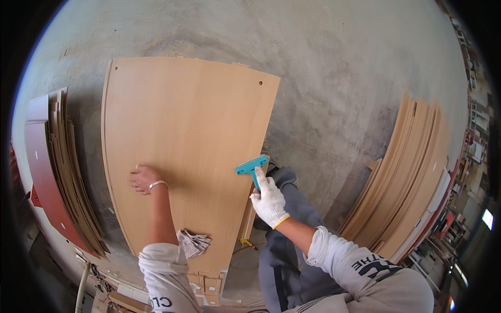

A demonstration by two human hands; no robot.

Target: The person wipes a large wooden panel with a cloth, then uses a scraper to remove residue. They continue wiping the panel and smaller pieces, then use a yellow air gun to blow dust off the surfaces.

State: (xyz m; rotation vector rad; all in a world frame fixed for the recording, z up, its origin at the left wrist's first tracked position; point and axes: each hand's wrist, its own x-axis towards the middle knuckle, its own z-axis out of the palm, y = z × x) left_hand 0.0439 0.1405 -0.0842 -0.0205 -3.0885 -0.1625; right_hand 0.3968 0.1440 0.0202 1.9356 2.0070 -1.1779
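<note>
A woodworking workshop, with bare concrete floor point(334, 68), large drilled wood-grain panel point(188, 135) and stacked boards point(402, 175) left and right.

The scraper point(252, 165) is teal and T-shaped, with a wide, flat head and a thin, pale strip along its far side; its handle sits in the grip of the gloved right hand point(270, 204), the head just beyond the fingers, at the panel's right edge, though whether it touches cannot be told; the panel point(193, 115) is large, flat and light brown with fine wood grain, lying broad face up beneath the bare left hand point(143, 180) and stretching well beyond it; two small dark holes mark its corners farthest from the hands.
</note>
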